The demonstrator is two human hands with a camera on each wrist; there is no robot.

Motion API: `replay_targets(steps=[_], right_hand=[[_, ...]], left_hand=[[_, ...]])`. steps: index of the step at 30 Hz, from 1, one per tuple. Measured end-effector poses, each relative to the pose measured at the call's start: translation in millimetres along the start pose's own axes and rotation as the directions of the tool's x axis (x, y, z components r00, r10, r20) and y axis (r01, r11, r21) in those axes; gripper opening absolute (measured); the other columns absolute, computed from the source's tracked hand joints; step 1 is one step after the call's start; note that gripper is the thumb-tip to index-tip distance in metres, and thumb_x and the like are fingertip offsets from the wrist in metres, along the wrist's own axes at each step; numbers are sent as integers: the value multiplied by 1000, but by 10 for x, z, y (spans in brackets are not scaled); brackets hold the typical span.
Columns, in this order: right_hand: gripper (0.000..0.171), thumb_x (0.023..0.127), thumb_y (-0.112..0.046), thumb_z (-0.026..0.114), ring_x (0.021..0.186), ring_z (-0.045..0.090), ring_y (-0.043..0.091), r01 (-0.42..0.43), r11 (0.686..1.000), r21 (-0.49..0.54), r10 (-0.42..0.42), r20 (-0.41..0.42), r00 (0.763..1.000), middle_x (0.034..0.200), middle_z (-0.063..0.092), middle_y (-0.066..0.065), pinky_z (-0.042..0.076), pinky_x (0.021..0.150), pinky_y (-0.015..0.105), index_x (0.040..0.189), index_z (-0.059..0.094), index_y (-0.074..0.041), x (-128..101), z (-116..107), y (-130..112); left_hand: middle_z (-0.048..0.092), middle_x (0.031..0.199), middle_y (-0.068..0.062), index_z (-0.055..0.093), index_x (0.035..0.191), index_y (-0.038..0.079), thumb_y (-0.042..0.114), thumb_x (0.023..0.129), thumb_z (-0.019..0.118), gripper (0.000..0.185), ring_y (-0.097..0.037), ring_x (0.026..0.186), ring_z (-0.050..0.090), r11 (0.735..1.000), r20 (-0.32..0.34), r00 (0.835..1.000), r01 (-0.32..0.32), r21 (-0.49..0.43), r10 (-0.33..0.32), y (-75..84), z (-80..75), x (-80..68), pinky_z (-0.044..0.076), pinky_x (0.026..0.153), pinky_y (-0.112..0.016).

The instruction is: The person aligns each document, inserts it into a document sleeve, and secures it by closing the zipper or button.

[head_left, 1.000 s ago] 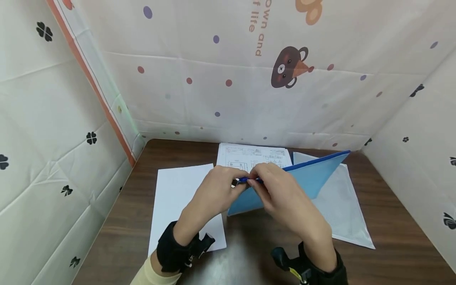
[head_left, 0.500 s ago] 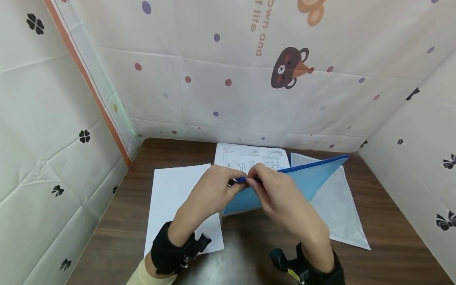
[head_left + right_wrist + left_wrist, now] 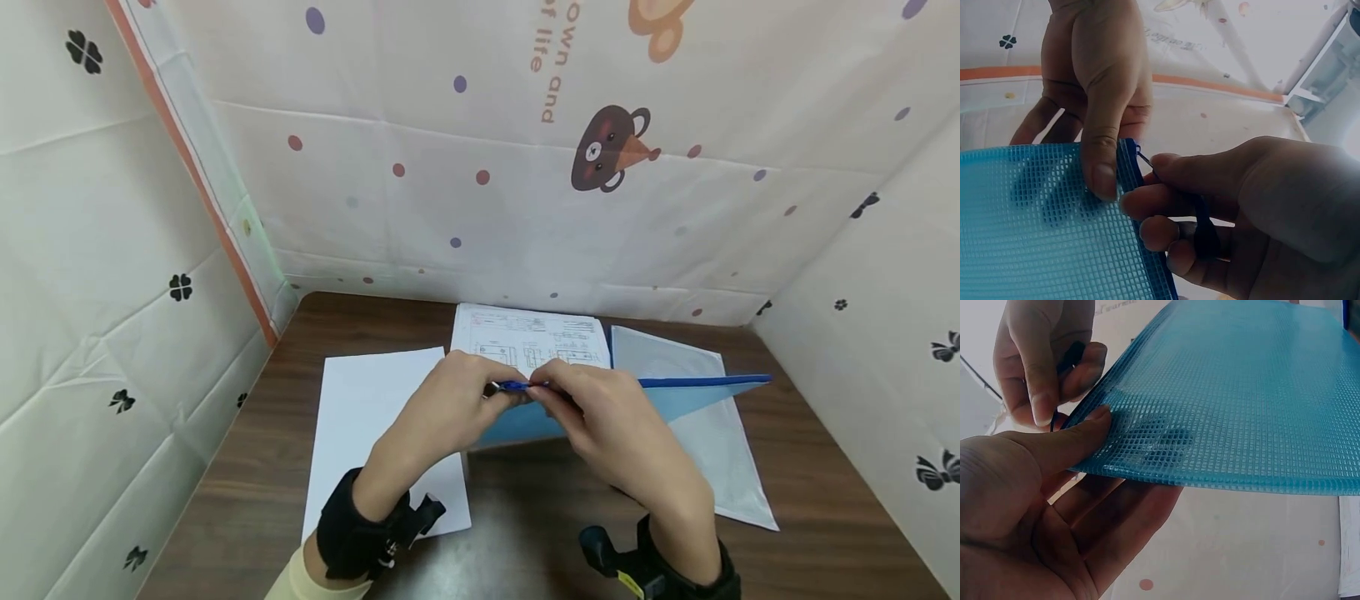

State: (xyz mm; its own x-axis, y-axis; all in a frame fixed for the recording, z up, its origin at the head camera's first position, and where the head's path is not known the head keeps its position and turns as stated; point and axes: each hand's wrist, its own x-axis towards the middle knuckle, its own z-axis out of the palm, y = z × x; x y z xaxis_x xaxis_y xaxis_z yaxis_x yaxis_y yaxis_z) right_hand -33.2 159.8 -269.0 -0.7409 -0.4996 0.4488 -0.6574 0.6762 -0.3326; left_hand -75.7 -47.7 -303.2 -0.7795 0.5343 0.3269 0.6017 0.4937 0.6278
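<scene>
Between both hands is a light blue mesh zipper pouch (image 3: pixel 1241 412) with a dark blue zipper edge (image 3: pixel 705 382). My left hand (image 3: pixel 453 400) pinches its corner, thumb on one face and fingers behind, showing dimly through the mesh in the left wrist view. At that same corner my right hand (image 3: pixel 611 412) pinches the zipper pull; its dark blue tab (image 3: pixel 1207 240) hangs across the curled fingers in the right wrist view. The hands nearly meet at the zipper's end. Much of the pouch is hidden behind the right hand in the head view.
A blank white sheet (image 3: pixel 367 408) lies on the brown wooden table (image 3: pixel 525 517) at the left. Printed drawing sheets (image 3: pixel 517 325) lie at the back, and a whitish pouch (image 3: pixel 723 458) at the right. Patterned cloth walls (image 3: pixel 420 200) enclose the table's back and sides.
The pouch's right end has swung down and outward, so its zipper edge lies nearly level. The right hand has shifted slightly right and down; the left has barely moved, still pinching the corner.
</scene>
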Motion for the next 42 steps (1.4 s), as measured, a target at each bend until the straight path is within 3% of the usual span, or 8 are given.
replay_targets(steps=[6, 13, 26, 34, 42], right_hand=[[8, 99, -4, 75, 65, 55, -1, 39, 999, -10, -39, -35, 999, 89, 74, -7, 48, 56, 21, 102, 74, -11, -27, -9, 27], [9, 99, -4, 74, 64, 52, -1, 68, 997, -40, -70, -52, 996, 85, 71, -8, 45, 55, 21, 102, 73, -12, -23, -16, 33], [11, 99, -2, 74, 61, 47, -1, 90, 995, -43, -93, -76, 993, 80, 66, -10, 42, 54, 21, 99, 72, -12, -18, -9, 65], [11, 99, -2, 73, 59, 43, -1, 88, 995, -39, -90, -60, 994, 76, 61, -11, 40, 51, 21, 98, 71, -12, -1, -23, 96], [9, 99, -1, 73, 62, 46, 2, 49, 993, -105, -59, -91, 994, 76, 61, -9, 43, 55, 23, 100, 71, -10, -31, -62, 112]], left_hand=[[80, 104, 5, 84, 112, 16, 19, 100, 77, 14, -4, 75, 65, 1000, 15, 1000, 19, -8, -19, 32, 10, 0, 51, 64, -25], [80, 102, 6, 85, 112, 18, 19, 100, 78, 14, -6, 62, 56, 999, -22, 999, 44, -4, -44, 54, -3, -9, 45, 58, -26], [80, 103, 7, 84, 113, 18, 20, 98, 79, 16, -7, 66, 59, 999, -11, 1000, 27, -27, -28, 28, -8, -2, 48, 60, -26], [80, 103, 5, 84, 116, 18, 20, 99, 78, 18, -7, 59, 54, 999, 0, 999, 51, -18, -51, 34, -24, -7, 41, 55, -25], [79, 95, 6, 85, 112, 19, 19, 99, 79, 14, -10, 65, 59, 994, -18, 994, 109, 12, -109, 23, -82, -19, 46, 57, -27]])
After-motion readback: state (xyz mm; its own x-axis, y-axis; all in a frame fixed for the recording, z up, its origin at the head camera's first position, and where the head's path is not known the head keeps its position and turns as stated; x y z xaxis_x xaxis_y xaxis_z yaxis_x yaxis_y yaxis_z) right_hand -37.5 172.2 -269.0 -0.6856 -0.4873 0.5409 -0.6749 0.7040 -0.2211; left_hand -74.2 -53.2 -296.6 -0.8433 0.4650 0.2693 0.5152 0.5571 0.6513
